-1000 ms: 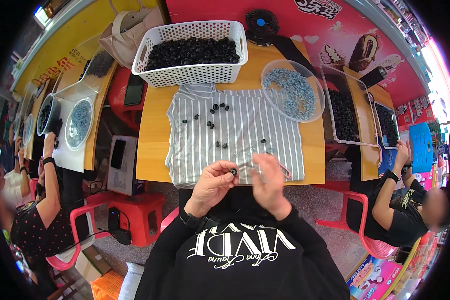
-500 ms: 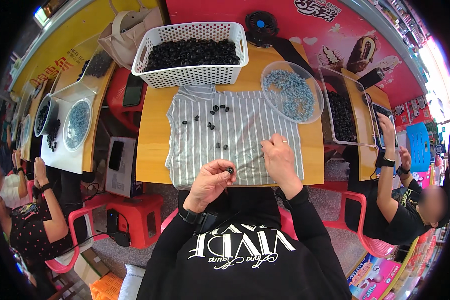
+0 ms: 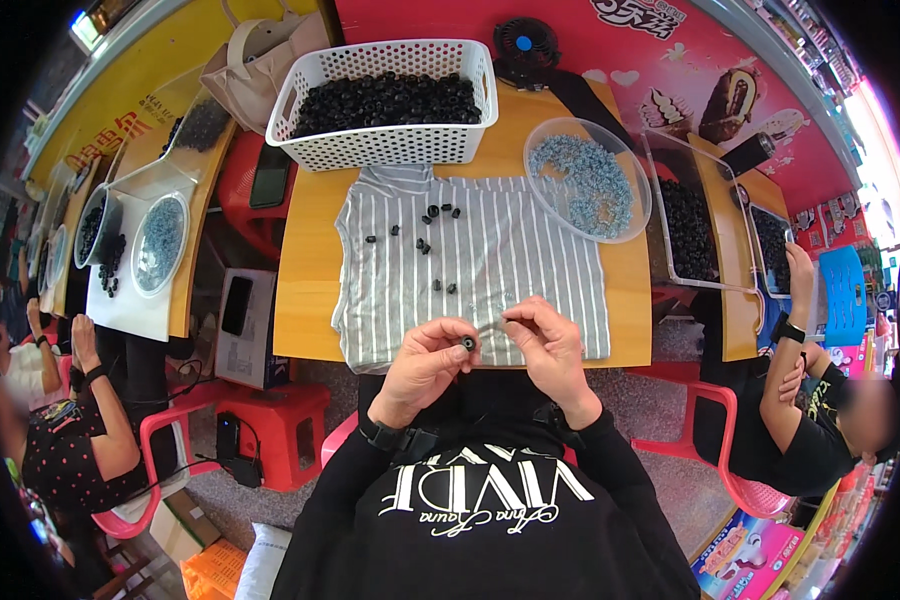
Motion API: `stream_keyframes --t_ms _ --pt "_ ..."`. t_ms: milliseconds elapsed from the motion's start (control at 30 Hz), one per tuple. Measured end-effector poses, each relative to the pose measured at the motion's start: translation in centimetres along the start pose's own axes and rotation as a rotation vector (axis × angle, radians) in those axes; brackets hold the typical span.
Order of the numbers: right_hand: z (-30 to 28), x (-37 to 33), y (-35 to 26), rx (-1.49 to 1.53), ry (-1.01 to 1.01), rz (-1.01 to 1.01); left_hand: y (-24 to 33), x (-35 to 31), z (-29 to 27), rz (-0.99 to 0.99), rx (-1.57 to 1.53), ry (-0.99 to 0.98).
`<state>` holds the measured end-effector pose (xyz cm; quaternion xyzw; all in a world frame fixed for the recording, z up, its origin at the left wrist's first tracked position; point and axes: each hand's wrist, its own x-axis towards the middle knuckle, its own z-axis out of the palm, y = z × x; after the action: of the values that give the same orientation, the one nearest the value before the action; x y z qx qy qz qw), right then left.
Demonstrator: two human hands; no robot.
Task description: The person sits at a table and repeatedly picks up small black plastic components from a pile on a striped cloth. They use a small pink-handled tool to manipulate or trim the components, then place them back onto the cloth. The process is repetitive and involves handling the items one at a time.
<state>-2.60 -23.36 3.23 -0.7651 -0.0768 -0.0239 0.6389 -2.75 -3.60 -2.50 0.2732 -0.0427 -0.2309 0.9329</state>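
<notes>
Pinching a small black ring (image 3: 468,343) between thumb and fingertips, the left hand (image 3: 425,362) holds it just over the near edge of the striped grey cloth (image 3: 490,260) spread on the wooden table (image 3: 305,270). The right hand (image 3: 548,345) is closed on a thin pale strip (image 3: 492,326) whose end points at the ring, and the two hands sit close together, nearly touching. More loose black rings (image 3: 432,228) lie scattered on the cloth's far half, well apart from the hands. Beyond the cloth stands a white perforated basket (image 3: 385,145) filled with black rings, and to its right a clear round bowl (image 3: 590,180) holds pale blue pieces. A seated person's arm (image 3: 795,330) shows at the right, and another person sits at the left by a second table.
</notes>
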Motion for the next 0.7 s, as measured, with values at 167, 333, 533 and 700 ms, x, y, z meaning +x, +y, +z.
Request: stream_keyframes --t_ms 167,333,533,700 --pt "0.0 -1.0 1.2 0.054 -0.025 0.036 -0.2 -0.4 -0.2 -0.045 0.022 0.017" --pt "0.4 -1.7 1.1 0.392 -0.042 0.208 -0.6 -0.2 -0.5 -0.043 0.026 0.039" --pt "1.7 -1.7 0.9 0.370 -0.017 0.083 -0.6 -0.1 -0.7 -0.056 -0.009 0.014" --pt "2.0 -1.6 1.4 0.256 -0.040 -0.038 -0.9 -0.2 -1.2 -0.053 -0.008 0.019"
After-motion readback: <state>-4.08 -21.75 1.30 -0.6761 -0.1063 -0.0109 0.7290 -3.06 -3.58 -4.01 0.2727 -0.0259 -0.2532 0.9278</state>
